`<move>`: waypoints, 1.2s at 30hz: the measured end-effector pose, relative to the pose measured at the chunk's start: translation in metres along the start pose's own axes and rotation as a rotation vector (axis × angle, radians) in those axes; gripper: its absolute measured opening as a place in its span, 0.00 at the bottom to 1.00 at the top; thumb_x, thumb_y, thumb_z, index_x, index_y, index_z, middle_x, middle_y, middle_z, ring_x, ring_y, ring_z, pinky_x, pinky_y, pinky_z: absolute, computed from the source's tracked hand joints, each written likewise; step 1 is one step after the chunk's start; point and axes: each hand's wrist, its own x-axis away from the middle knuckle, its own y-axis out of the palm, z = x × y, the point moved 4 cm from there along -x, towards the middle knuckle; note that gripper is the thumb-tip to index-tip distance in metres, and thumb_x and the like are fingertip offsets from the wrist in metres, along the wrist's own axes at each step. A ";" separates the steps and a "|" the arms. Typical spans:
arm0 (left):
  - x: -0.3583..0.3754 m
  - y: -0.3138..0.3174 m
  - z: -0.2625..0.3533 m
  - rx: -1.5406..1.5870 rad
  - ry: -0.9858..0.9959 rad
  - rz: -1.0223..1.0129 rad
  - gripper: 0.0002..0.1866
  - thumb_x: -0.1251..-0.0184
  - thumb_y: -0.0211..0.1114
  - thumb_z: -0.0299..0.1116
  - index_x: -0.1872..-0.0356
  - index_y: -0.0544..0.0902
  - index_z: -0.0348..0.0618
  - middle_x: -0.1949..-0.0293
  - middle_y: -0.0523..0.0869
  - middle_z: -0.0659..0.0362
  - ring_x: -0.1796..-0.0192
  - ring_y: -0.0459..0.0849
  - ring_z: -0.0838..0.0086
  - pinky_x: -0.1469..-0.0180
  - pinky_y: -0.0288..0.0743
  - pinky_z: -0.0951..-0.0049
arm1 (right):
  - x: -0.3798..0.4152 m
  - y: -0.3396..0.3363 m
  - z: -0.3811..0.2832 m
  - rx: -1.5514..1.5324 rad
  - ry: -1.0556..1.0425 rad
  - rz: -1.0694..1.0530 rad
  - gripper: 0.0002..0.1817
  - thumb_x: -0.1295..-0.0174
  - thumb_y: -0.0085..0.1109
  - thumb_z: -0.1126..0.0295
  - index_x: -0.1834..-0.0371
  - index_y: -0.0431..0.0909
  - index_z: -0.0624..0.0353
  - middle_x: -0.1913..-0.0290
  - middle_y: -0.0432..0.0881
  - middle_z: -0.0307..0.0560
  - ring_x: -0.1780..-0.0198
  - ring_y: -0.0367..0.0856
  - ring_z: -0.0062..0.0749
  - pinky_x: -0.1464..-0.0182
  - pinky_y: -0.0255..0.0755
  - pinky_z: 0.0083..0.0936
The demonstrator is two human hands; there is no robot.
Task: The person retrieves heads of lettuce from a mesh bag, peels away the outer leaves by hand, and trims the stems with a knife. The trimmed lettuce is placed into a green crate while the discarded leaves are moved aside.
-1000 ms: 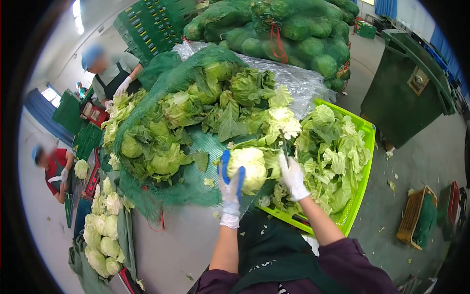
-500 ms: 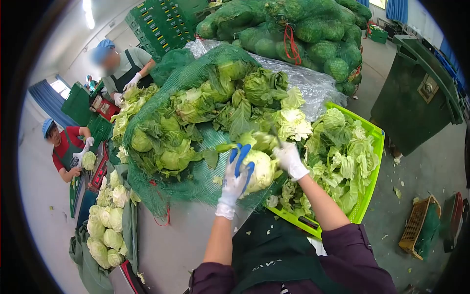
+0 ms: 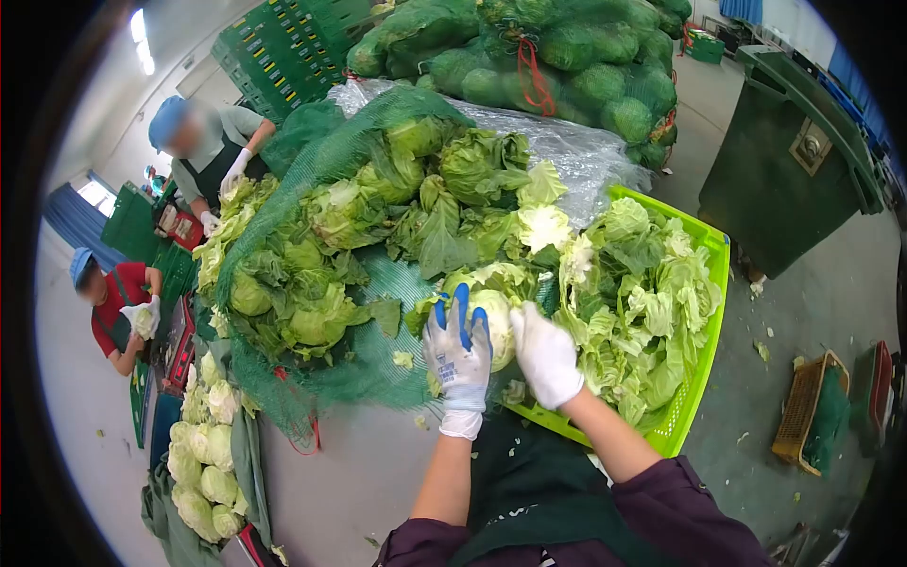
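Head view showed a person at a table (image 3: 350,472), both gloved hands on one pale cabbage (image 3: 493,317) held over the near edge of the green netting (image 3: 378,364), just beside the lime-green crate (image 3: 704,312). The left hand (image 3: 458,354), in a white glove with blue fingertips, had its grip wrapped round the near left side of the head, fingers spread over the curve. The right hand (image 3: 545,354), in a plain white glove, pressed against the right side; whether it also held a knife could not be told, since the palm faced away.

The step in hand looked like trimming: stripping loose outer leaves from a head taken out of the pile (image 3: 378,217). By my reading the next move would call for turning the head in the left grip so that a remaining leaf or the stem faced the right hand.

That cabbage was round, tight and waxy-pale, its skin smooth beside the crinkled, floppy scrap leaves (image 3: 642,293) heaped in the slotted plastic crate. Untrimmed heads in the pile were darker and ragged, half covered by coarse mesh. Behind lay crumpled clear plastic sheet (image 3: 586,156) and bulging net sacks (image 3: 567,66). Trimmed heads (image 3: 203,444) lay at the far left, near two other workers.
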 end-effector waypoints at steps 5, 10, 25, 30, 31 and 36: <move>0.015 -0.004 -0.024 0.120 0.043 0.046 0.22 0.29 0.53 0.39 0.38 0.73 0.41 0.41 0.76 0.48 0.38 0.69 0.51 0.38 0.64 0.57 | -0.031 0.002 0.033 -0.038 -0.061 -0.017 0.23 0.27 0.35 0.51 0.57 0.74 0.59 0.76 0.80 0.58 0.72 0.81 0.55 0.68 0.75 0.45; 0.005 -0.003 -0.016 0.077 -0.010 0.024 0.22 0.29 0.53 0.42 0.38 0.74 0.44 0.41 0.76 0.48 0.41 0.71 0.51 0.38 0.64 0.56 | 0.026 -0.009 -0.026 0.060 -0.099 0.041 0.29 0.31 0.47 0.53 0.37 0.66 0.67 0.85 0.77 0.51 0.84 0.78 0.44 0.81 0.72 0.36; 0.011 0.001 -0.055 0.879 -0.250 -0.060 0.25 0.33 0.61 0.32 0.36 0.69 0.37 0.37 0.69 0.51 0.39 0.71 0.70 0.39 0.70 0.75 | -0.061 0.032 0.084 -0.432 0.385 -0.220 0.30 0.30 0.40 0.43 0.60 0.79 0.62 0.82 0.79 0.52 0.82 0.77 0.39 0.70 0.73 0.34; 0.000 -0.011 -0.076 0.766 -0.365 -0.086 0.30 0.40 0.68 0.43 0.38 0.73 0.43 0.40 0.72 0.51 0.42 0.75 0.65 0.41 0.71 0.63 | 0.000 -0.005 0.005 -0.360 0.233 -0.053 0.47 0.47 0.57 0.33 0.40 0.67 0.68 0.55 0.81 0.67 0.51 0.81 0.57 0.48 0.74 0.40; -0.004 -0.021 -0.063 0.333 -0.331 -0.193 0.31 0.42 0.70 0.47 0.39 0.75 0.45 0.40 0.73 0.50 0.42 0.75 0.61 0.42 0.71 0.60 | 0.010 0.007 -0.005 -0.369 0.198 -0.089 0.50 0.49 0.56 0.30 0.39 0.66 0.68 0.54 0.81 0.68 0.49 0.80 0.60 0.47 0.73 0.40; -0.008 -0.018 -0.038 -0.105 0.148 -0.104 0.29 0.40 0.67 0.42 0.38 0.73 0.44 0.39 0.74 0.50 0.38 0.71 0.56 0.36 0.64 0.59 | 0.000 0.019 -0.001 -0.765 0.267 -0.326 0.36 0.44 0.63 0.44 0.49 0.73 0.71 0.74 0.82 0.53 0.76 0.83 0.33 0.69 0.76 0.28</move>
